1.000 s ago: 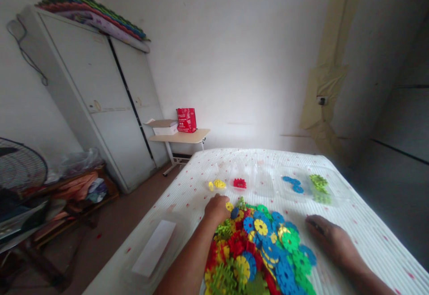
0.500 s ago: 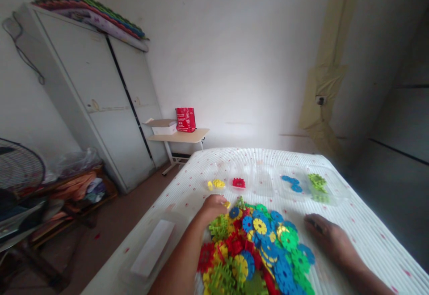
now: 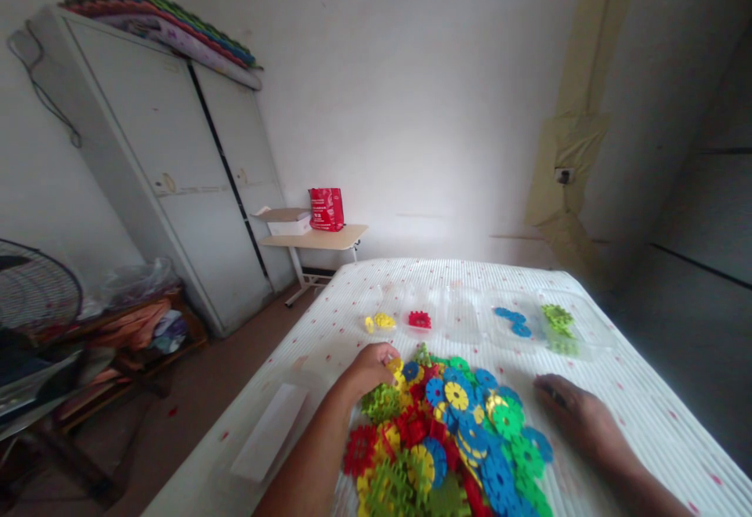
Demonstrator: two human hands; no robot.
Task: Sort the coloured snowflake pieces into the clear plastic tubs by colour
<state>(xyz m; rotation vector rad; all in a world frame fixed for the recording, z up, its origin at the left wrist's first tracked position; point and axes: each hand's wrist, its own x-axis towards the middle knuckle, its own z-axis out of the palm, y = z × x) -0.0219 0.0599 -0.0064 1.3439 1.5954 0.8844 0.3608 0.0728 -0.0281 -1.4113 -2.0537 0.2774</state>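
My left hand (image 3: 372, 366) is at the upper left edge of a pile of plastic building pieces (image 3: 470, 431). Its fingertips close on a yellow notched disc (image 3: 396, 368), which touches or lies against other pieces. The pile mixes blue, yellow and green round discs with red and lime-green toothed squares. To the right of the pile, my right hand (image 3: 579, 415) rests on the tablecloth with its fingers curled in; anything inside them is hidden.
Clear plastic trays (image 3: 464, 321) stand in a row beyond the pile, holding yellow discs (image 3: 384, 320), a red toothed piece (image 3: 419, 319), blue discs (image 3: 513, 318) and lime-green pieces (image 3: 557, 317). A white strip (image 3: 270, 431) lies by my left forearm.
My left hand, with a yellow disc showing at its fingertips, has lowered slightly toward the pile's edge. The lime-green pieces beside it shifted a little left. My right hand stays put.
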